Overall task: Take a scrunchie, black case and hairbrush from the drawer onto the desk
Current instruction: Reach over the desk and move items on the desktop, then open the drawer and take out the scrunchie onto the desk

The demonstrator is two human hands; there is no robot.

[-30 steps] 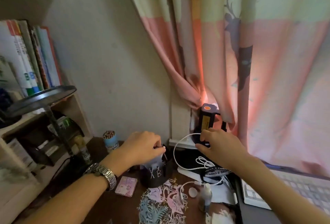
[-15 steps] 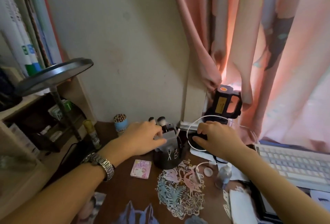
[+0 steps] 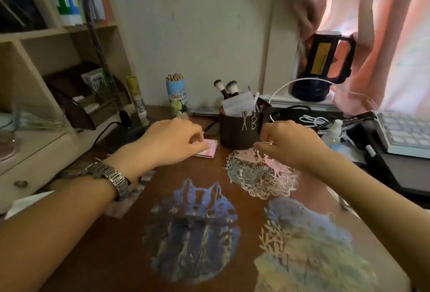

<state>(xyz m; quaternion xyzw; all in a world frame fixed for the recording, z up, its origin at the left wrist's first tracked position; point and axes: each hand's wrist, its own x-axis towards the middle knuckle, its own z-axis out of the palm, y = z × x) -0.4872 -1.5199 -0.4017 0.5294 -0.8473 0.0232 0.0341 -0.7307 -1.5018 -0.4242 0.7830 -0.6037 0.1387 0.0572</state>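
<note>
The dark brown wooden desk [image 3: 130, 257] was the largest surface, smooth and hard, with three lacy paper cut-outs lying flat on it: a blue one [image 3: 193, 233] near the middle, a pastel one [image 3: 309, 252] near right, and a pink-and-white one [image 3: 260, 175] farther off. At the far left stood a cream wooden shelf unit with a small knobbed drawer [image 3: 28, 182]; whether this was the task's drawer could not be told. A dark round cloth-sided holder [image 3: 242, 131] held soft make-up brushes.

The scrunchie, black case and hairbrush were nowhere in view, presumably shut away. By judgement, the scrunchie would be soft and light, pinched anywhere; the case stiff, taken across its sides; the brush rigid, lifted by its handle.

The left hand [image 3: 172, 143] curled its fingertips onto a small pink card [image 3: 209, 151]. The right hand [image 3: 288, 143] hovered half-curled by the holder, apparently gripping nothing.
</note>
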